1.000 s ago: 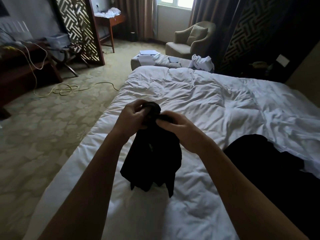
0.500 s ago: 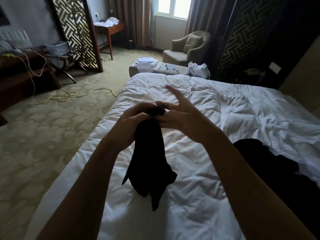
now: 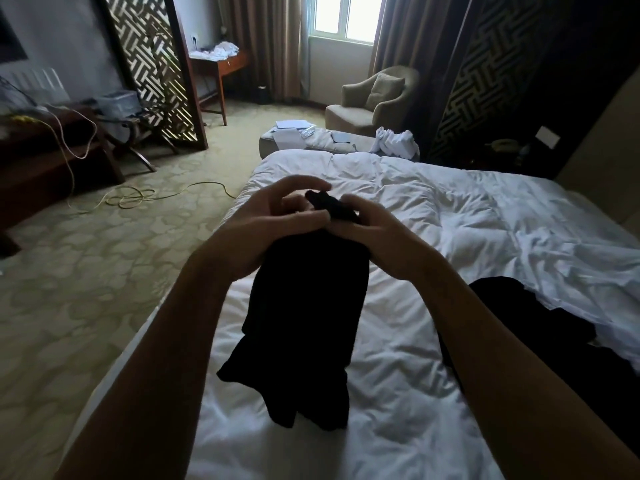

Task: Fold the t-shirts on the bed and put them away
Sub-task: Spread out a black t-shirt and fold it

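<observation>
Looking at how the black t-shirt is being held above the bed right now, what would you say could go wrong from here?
Both the left hand and right hand grip the black t-shirt bunched at its top, so it may fold crooked. Its hanging hem could drag and ruck the white duvet. It might also get mixed with the dark clothing alongside.

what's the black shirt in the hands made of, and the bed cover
Black t-shirt: soft matte knit, likely cotton; it hangs limp and bunches where both hands grip it. Bed cover: white woven fabric, probably cotton over padding; it looks puffy with crisp wrinkles.
</observation>
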